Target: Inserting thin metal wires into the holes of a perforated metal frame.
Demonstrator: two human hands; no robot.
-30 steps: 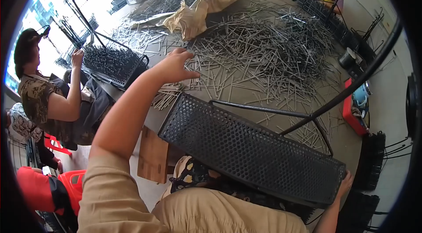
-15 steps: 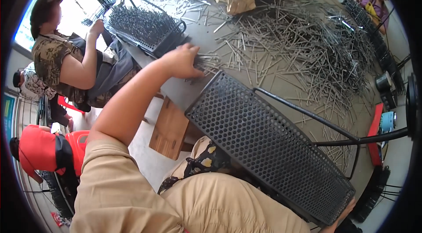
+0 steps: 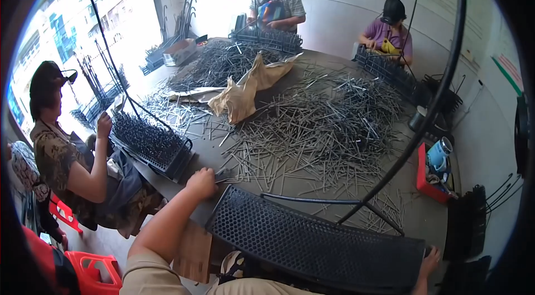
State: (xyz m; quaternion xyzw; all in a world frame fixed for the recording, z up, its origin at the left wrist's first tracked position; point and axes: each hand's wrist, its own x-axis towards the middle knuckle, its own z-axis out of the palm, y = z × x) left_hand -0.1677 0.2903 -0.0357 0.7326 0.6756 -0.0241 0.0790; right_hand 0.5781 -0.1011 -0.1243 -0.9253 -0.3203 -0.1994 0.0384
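Note:
A large heap of thin metal pins [image 3: 329, 128] covers the round table [image 3: 206, 153]. A black perforated tray [image 3: 312, 242] with a long wire handle [image 3: 390, 172] lies across my lap at the table's near edge. My left hand [image 3: 202, 182] rests at the tray's left corner, fingers closed on a few pins at the edge of the heap. My right hand [image 3: 429, 260] grips the tray's right end; only its fingers show.
A person on the left [image 3: 61, 155] works at a tray full of upright pins [image 3: 147, 142]. Two more people sit at the far side with trays. A brown paper bag [image 3: 245, 91], a red box [image 3: 432, 181] with a blue cup, and a red stool [image 3: 92, 270] are nearby.
My head has lifted, so the far side of the room now shows. My left hand has drawn back from the heap to the tray's left corner. The tray stays on my lap.

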